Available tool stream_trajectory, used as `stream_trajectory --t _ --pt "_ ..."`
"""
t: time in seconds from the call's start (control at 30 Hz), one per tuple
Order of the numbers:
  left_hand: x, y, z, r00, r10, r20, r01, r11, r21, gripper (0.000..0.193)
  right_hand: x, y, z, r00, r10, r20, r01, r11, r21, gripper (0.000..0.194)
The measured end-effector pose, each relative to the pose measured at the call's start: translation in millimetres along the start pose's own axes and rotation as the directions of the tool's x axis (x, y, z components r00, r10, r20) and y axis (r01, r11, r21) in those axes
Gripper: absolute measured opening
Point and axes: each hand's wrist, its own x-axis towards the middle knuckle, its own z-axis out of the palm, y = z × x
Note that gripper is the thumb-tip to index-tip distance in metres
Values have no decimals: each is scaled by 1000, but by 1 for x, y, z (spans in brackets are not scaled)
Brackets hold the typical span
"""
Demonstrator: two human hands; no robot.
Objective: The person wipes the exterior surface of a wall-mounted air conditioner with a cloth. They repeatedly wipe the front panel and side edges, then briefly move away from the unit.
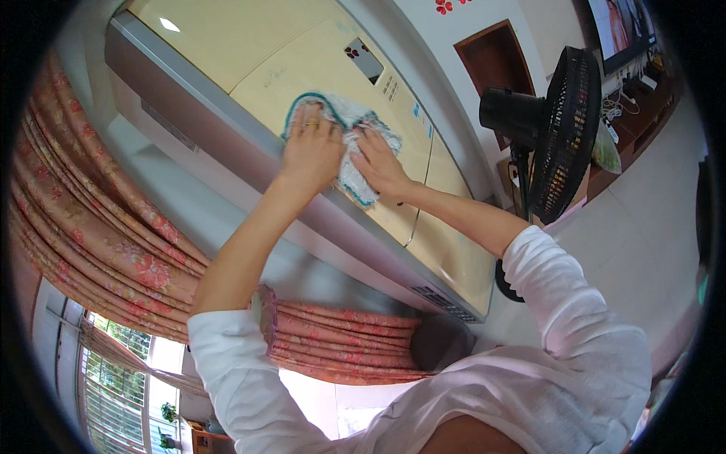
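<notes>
A white cloth with a green edge (356,180) lies bunched against the cream front panel (272,85) of a tall appliance that looks like a floor-standing air conditioner. My left hand (313,144), with a ring on one finger, presses on the upper left part of the cloth and holds it. On the cloth's right side is my right hand (381,162), its fingers bent into the folds. Both palms face the panel, and the fingertips are partly hidden in the fabric. Above the cloth, the panel carries a dark display window (364,61) and small printed labels.
A black pedestal fan (567,136) stands close to my right forearm. Floral curtains (113,227) hang at the left, beside the appliance's grey side edge (187,85). A television (621,34) and a brown cabinet with cables (641,127) are at the upper right.
</notes>
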Motion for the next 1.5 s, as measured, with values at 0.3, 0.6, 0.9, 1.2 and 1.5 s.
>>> stream_trajectory --t 0.3,0.6,0.9,1.2,1.5 --pt "26 -92 -57 954 -235 -187 278 926 255 25 161 -41 8 894 -419 -162 412 908 -78 44" --pt "81 -99 -18 957 -104 -271 180 944 276 31 254 26 0 935 -347 -71 303 888 -345 41" --pt "130 -101 19 986 -74 -151 115 950 290 26 293 122 -22 966 35 255 117 823 -555 48" --pt "139 -74 22 987 -37 -157 77 964 254 17 246 142 -12 990 -74 116 115 912 -394 42" --pt "144 -65 29 996 -40 -81 51 989 140 18 246 175 -15 988 -149 46 155 902 -403 41"
